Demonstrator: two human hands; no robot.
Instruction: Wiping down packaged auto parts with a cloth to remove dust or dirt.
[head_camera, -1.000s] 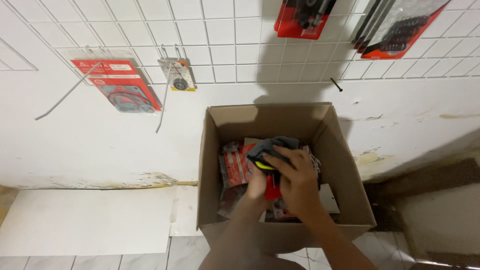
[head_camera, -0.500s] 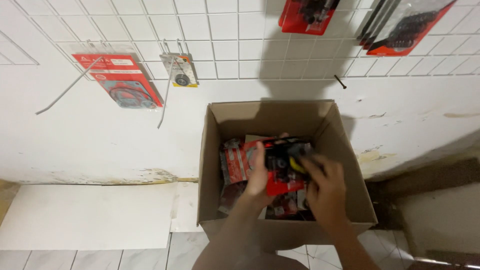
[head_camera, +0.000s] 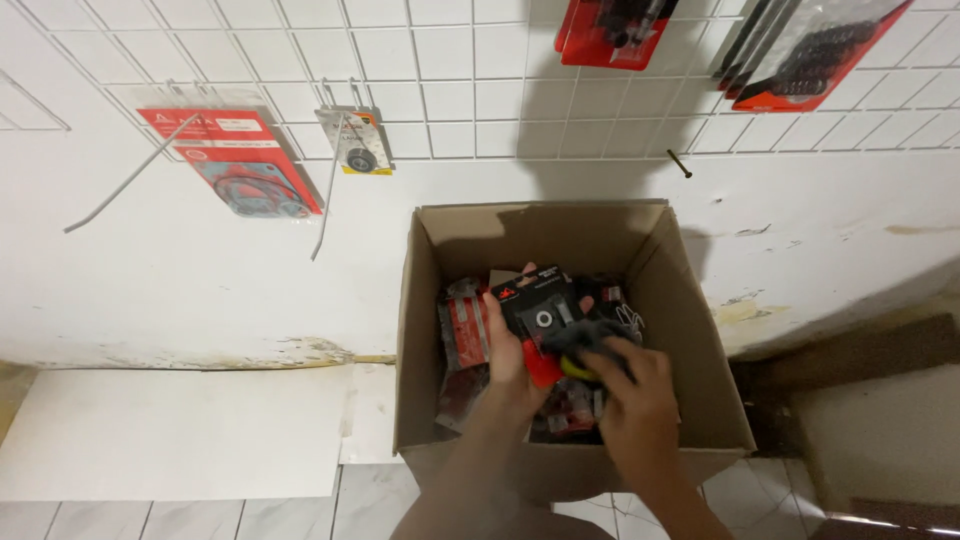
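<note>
Head view: left hand (head_camera: 512, 352) grips a black carded packet (head_camera: 540, 308) with a small round metal part, raised over the cardboard box (head_camera: 430, 330); right hand (head_camera: 640, 400) curls onto packets (head_camera: 580, 405) below.

White wall (head_camera: 150, 290), wire grid (head_camera: 450, 80), tiled floor (head_camera: 300, 515).

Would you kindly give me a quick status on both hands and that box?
Left hand holds a black carded packet upright. Right hand grips a dark item with yellow. Both inside the open cardboard box. Loose red packets crowd beneath.
</note>
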